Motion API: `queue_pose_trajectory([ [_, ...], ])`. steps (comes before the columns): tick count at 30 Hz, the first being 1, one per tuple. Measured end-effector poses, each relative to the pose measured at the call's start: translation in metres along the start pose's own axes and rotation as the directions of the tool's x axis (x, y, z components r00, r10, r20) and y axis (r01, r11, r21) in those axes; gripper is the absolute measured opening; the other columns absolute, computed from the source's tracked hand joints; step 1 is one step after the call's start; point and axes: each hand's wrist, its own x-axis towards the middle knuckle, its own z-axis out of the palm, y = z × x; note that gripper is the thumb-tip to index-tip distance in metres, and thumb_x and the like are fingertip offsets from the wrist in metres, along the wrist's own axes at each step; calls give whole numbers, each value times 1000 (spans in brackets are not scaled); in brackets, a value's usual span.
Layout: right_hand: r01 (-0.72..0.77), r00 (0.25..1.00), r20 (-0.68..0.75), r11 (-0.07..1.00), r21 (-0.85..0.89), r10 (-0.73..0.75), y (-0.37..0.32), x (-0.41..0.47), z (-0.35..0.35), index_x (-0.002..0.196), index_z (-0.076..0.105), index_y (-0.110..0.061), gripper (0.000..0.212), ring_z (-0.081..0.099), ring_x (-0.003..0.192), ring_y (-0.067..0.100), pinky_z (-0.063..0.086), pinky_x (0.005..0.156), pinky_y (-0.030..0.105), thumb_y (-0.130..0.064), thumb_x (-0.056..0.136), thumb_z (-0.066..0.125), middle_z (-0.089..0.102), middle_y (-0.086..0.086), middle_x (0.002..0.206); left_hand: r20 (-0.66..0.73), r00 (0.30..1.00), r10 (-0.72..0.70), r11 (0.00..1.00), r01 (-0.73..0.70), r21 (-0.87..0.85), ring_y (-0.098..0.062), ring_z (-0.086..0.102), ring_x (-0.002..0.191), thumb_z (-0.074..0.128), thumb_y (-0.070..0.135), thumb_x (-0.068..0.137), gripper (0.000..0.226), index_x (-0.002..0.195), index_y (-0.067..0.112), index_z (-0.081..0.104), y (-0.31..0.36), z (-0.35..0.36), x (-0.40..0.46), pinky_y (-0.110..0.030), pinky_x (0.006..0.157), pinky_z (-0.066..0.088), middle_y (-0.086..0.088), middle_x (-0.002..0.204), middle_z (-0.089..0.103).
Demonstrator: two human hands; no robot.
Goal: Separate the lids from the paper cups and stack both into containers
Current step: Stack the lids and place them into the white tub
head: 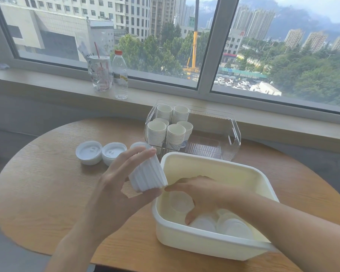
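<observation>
Step in hand: stacking lids. My left hand (pixel 114 191) gripped a lid stack (pixel 147 173) beside the cream tub (pixel 214 246); right hand (pixel 200 195) fingers curled around lids (pixel 230 224) inside. Next, probably: lower stack upright.

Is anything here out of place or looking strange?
Nothing is spilled or damaged. The cup stacks stand upright in the clear container; only two lid stacks remain on the table, outside the cream bin.
</observation>
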Motion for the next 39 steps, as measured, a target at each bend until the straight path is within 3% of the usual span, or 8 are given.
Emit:
queue_pose_trajectory([
  [7,-13,1000,15,999,-42,13,2,0,0,157,25,-51,107,52,132,22,41,105,39,-50,72,90,50,-11,149,-3,1000,-7,1000,7,1,-8,49,140,85,36,78,73,145,36,57,2,0,1,-14,96,49,14,148,55],
  [14,15,998,-58,1000,-25,-16,7,-12,-10,156,32,-46,91,53,132,19,39,108,37,-53,80,82,56,-10,147,19,1000,-16,1000,16,20,-6,48,140,85,38,77,74,145,44,54,8,2,4,-14,95,49,17,149,54],
  [17,29,989,-151,988,152,-6,12,-34,-27,153,34,-52,88,59,107,4,43,106,34,-57,79,82,55,-22,144,25,1000,-17,1000,17,15,-5,47,141,85,38,77,75,145,45,53,13,5,6,-27,96,51,18,150,53],
  [20,86,957,-291,943,321,12,14,-64,-45,144,45,-55,75,64,91,-2,47,81,18,-54,80,85,56,-38,132,41,999,-24,1000,25,-8,-6,46,143,87,40,77,75,144,46,53,18,11,8,-35,99,49,18,151,53],
  [22,153,917,-397,894,422,31,15,-81,-55,140,52,-50,69,64,100,6,50,76,22,-47,81,87,56,-39,132,49,998,-31,999,33,-25,-9,45,145,91,41,77,75,143,47,55,22,16,11,-35,101,48,17,151,53],
  [26,314,823,-566,788,530,52,18,-103,-60,146,54,-35,74,60,128,16,56,91,34,-31,81,89,62,-19,142,74,997,14,999,-11,-38,-10,47,143,92,39,77,72,141,45,58,33,29,17,-19,100,48,17,149,54],
  [30,397,817,-577,701,592,23,12,-116,-59,149,52,-27,78,60,133,19,57,98,40,-18,81,89,63,-9,144,106,993,53,997,-47,-60,-10,49,141,88,39,76,70,138,47,57,45,42,22,-13,97,46,18,148,54],
  [39,394,832,-555,710,584,-4,14,-134,-54,149,52,-28,79,56,138,9,55,105,39,-15,81,90,59,-15,148,142,989,29,995,-15,-94,-9,47,143,93,32,76,75,136,54,53,61,54,24,-13,92,50,22,148,54],
])
